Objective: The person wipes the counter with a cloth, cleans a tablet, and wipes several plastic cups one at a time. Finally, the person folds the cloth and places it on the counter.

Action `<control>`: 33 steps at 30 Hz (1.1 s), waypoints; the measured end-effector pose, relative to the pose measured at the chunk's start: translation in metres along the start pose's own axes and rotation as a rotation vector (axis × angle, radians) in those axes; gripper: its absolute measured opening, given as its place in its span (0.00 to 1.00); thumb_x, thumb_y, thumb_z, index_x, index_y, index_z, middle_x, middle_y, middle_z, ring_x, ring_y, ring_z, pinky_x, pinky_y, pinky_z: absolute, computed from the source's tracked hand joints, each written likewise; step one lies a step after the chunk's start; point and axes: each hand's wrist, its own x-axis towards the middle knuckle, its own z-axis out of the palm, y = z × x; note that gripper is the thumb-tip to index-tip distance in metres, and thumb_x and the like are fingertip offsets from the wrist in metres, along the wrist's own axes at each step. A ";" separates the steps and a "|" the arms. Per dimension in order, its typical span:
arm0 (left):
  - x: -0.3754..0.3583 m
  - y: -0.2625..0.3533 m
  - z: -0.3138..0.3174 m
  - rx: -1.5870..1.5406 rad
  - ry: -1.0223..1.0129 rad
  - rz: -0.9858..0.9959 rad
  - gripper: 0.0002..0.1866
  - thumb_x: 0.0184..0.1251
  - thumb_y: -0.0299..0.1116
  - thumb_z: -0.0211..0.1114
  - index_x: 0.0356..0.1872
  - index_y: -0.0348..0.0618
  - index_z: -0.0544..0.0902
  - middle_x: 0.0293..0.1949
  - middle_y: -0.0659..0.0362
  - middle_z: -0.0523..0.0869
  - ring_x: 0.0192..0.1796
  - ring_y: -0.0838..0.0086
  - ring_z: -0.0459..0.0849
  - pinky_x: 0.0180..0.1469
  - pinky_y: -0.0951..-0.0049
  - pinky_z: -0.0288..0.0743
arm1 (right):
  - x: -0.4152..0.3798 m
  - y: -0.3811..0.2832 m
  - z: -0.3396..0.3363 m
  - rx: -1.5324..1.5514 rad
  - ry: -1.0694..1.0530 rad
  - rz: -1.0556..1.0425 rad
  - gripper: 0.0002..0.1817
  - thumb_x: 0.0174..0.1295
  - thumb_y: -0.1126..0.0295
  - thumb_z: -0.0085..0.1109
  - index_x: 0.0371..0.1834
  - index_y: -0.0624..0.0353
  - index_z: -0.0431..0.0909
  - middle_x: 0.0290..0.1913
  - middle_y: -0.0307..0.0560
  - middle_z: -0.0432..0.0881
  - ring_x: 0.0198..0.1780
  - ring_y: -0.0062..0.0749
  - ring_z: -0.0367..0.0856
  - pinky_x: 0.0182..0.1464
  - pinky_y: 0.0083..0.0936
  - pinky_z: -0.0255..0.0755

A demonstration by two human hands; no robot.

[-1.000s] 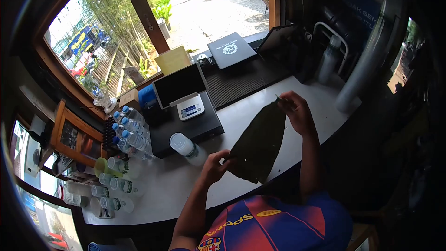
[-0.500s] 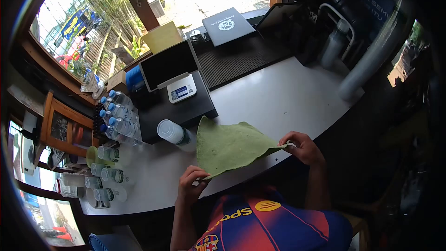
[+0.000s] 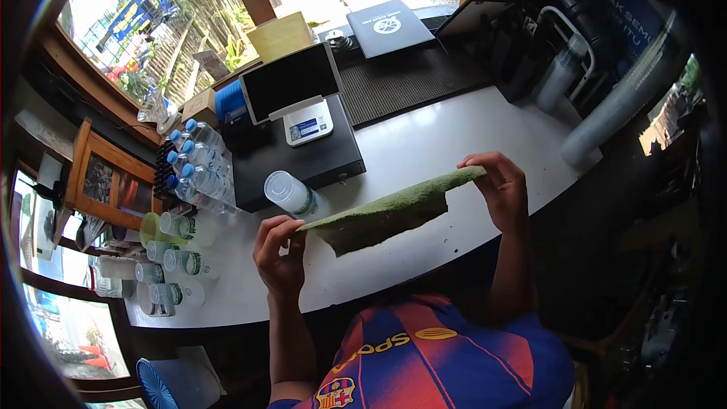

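Note:
A green cloth [image 3: 386, 216] hangs between my two hands above the white counter [image 3: 469, 132], its upper edge pulled fairly straight and its lower part drooping. My left hand [image 3: 279, 256] pinches the left corner between thumb and fingers. At the right corner, my right hand [image 3: 500, 185] grips the cloth the same way and sits higher. Just beyond my left hand stands a stack of clear plastic cups [image 3: 291, 193], next to the black cash drawer [image 3: 344, 155]. Small dark specks lie on the counter below the cloth's right end.
On the drawer stands a tablet [image 3: 291, 83] with a white card reader [image 3: 309, 123]. Water bottles [image 3: 201, 159] and several plastic cups [image 3: 182, 261] line the left side. A black ribbed mat [image 3: 413, 79] and dark menu folder [image 3: 390, 28] lie at the back. A long cup stack [image 3: 606, 117] leans right.
Both hands have risen with the cloth, the right one further. Spread out half a second ago, the cloth now hangs from its upper edge. The camera view has shifted slightly.

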 end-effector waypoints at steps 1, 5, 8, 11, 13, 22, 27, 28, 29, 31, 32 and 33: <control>0.007 0.004 -0.004 -0.002 0.035 0.038 0.11 0.58 0.18 0.73 0.41 0.42 0.86 0.37 0.58 0.85 0.35 0.73 0.81 0.34 0.74 0.72 | 0.002 -0.009 -0.003 0.037 -0.003 -0.040 0.09 0.71 0.68 0.63 0.46 0.64 0.81 0.46 0.51 0.86 0.52 0.32 0.85 0.60 0.30 0.78; 0.006 0.014 -0.016 -0.002 0.020 0.139 0.10 0.56 0.22 0.75 0.37 0.43 0.85 0.35 0.58 0.85 0.37 0.69 0.81 0.37 0.73 0.75 | -0.007 -0.023 -0.014 0.077 -0.051 -0.083 0.08 0.70 0.71 0.63 0.46 0.64 0.80 0.47 0.51 0.85 0.54 0.33 0.84 0.62 0.31 0.75; -0.022 0.011 -0.019 -0.033 -0.107 0.094 0.11 0.54 0.22 0.76 0.36 0.42 0.84 0.34 0.58 0.85 0.38 0.65 0.81 0.38 0.69 0.77 | -0.030 -0.016 -0.022 0.111 -0.134 0.107 0.05 0.69 0.77 0.60 0.45 0.64 0.80 0.47 0.49 0.85 0.56 0.31 0.83 0.63 0.30 0.73; -0.064 -0.008 -0.012 -0.071 -0.268 -0.074 0.09 0.55 0.22 0.75 0.36 0.42 0.86 0.35 0.58 0.86 0.40 0.64 0.82 0.42 0.67 0.78 | -0.057 0.017 -0.033 0.011 -0.282 0.366 0.07 0.67 0.80 0.58 0.47 0.64 0.81 0.47 0.44 0.85 0.55 0.27 0.83 0.62 0.26 0.74; -0.102 -0.027 -0.005 -0.094 -0.381 -0.231 0.06 0.58 0.24 0.74 0.37 0.41 0.87 0.36 0.56 0.86 0.41 0.64 0.83 0.45 0.66 0.77 | -0.079 0.043 -0.035 -0.051 -0.345 0.577 0.07 0.69 0.79 0.56 0.47 0.65 0.80 0.43 0.41 0.84 0.48 0.23 0.82 0.56 0.23 0.75; -0.147 -0.066 0.028 -0.147 -0.307 -0.531 0.08 0.67 0.25 0.68 0.46 0.39 0.85 0.39 0.55 0.86 0.39 0.70 0.83 0.43 0.71 0.75 | -0.089 0.109 -0.014 -0.126 -0.244 0.608 0.06 0.70 0.75 0.58 0.44 0.65 0.79 0.35 0.36 0.81 0.37 0.16 0.76 0.43 0.20 0.72; -0.093 -0.085 0.060 -0.117 -0.104 -0.491 0.09 0.70 0.26 0.68 0.48 0.37 0.83 0.39 0.57 0.84 0.38 0.73 0.82 0.45 0.71 0.75 | -0.057 0.136 0.007 -0.348 -0.102 0.544 0.09 0.67 0.70 0.61 0.45 0.64 0.80 0.31 0.42 0.82 0.32 0.22 0.78 0.40 0.24 0.74; -0.087 -0.091 0.068 -0.135 -0.057 -0.481 0.09 0.70 0.27 0.68 0.47 0.37 0.82 0.39 0.58 0.84 0.39 0.74 0.81 0.45 0.72 0.75 | -0.051 0.142 0.010 -0.408 -0.080 0.540 0.10 0.66 0.69 0.61 0.45 0.63 0.80 0.30 0.42 0.82 0.31 0.23 0.78 0.39 0.25 0.74; -0.086 -0.101 0.077 -0.154 -0.012 -0.471 0.08 0.71 0.27 0.67 0.47 0.38 0.82 0.38 0.59 0.84 0.39 0.76 0.81 0.46 0.73 0.75 | -0.047 0.155 0.014 -0.446 -0.054 0.510 0.11 0.65 0.65 0.62 0.44 0.60 0.81 0.30 0.46 0.85 0.31 0.32 0.83 0.39 0.31 0.76; -0.094 -0.117 0.089 -0.209 0.036 -0.488 0.10 0.70 0.30 0.69 0.47 0.38 0.80 0.38 0.59 0.84 0.40 0.76 0.81 0.47 0.73 0.75 | -0.045 0.166 0.024 -0.711 -0.013 0.503 0.11 0.65 0.63 0.62 0.43 0.57 0.81 0.31 0.46 0.86 0.34 0.38 0.86 0.41 0.36 0.78; -0.100 -0.125 0.092 -0.154 0.010 -0.478 0.11 0.70 0.31 0.69 0.47 0.38 0.80 0.38 0.59 0.84 0.40 0.75 0.81 0.47 0.73 0.75 | -0.041 0.166 0.031 -0.844 0.012 0.493 0.10 0.65 0.62 0.61 0.42 0.56 0.82 0.32 0.46 0.87 0.36 0.42 0.87 0.42 0.39 0.78; -0.107 -0.131 0.093 -0.098 -0.017 -0.469 0.11 0.70 0.32 0.70 0.47 0.38 0.80 0.38 0.59 0.84 0.41 0.74 0.82 0.47 0.73 0.76 | -0.039 0.161 0.036 -0.875 0.012 0.515 0.10 0.65 0.59 0.61 0.40 0.53 0.82 0.33 0.45 0.88 0.40 0.47 0.88 0.44 0.44 0.78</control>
